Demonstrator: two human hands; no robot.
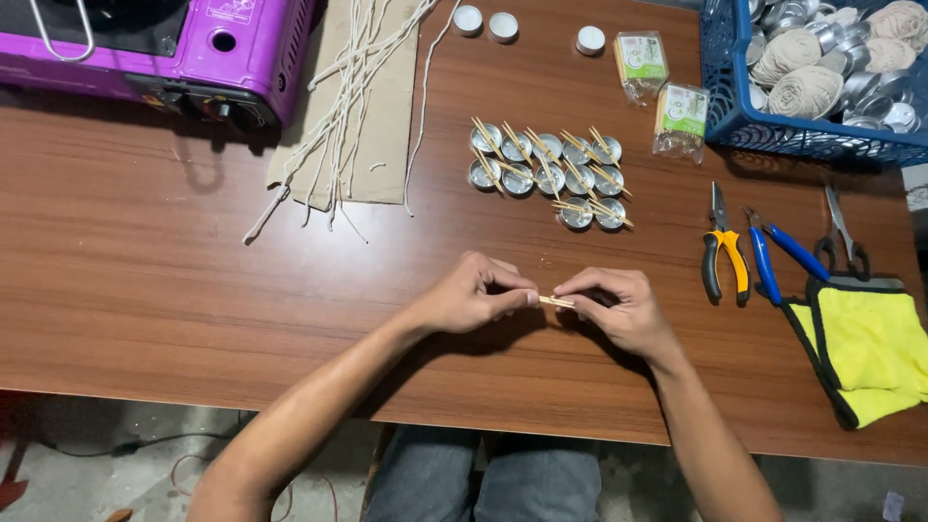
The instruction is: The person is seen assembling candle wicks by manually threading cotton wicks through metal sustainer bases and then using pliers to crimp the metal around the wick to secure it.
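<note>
My left hand (478, 293) and my right hand (619, 307) meet over the wooden table (145, 271), both pinching a short pair of thin wooden sticks (556, 302) between thumb and fingertips. Beyond them stands a cluster of several small round metal cups (547, 172), each with wooden sticks laid across its top. Whether a wick runs between the held sticks is too small to tell.
A purple portable stove (164, 48) sits at the far left, beside white cords on brown paper (353, 106). Blue basket (735, 116) of string balls and cups at far right. Two stick packets (667, 92), pliers (725, 253), blue-handled cutters (773, 256), scissors (843, 242), yellow cloth (865, 353).
</note>
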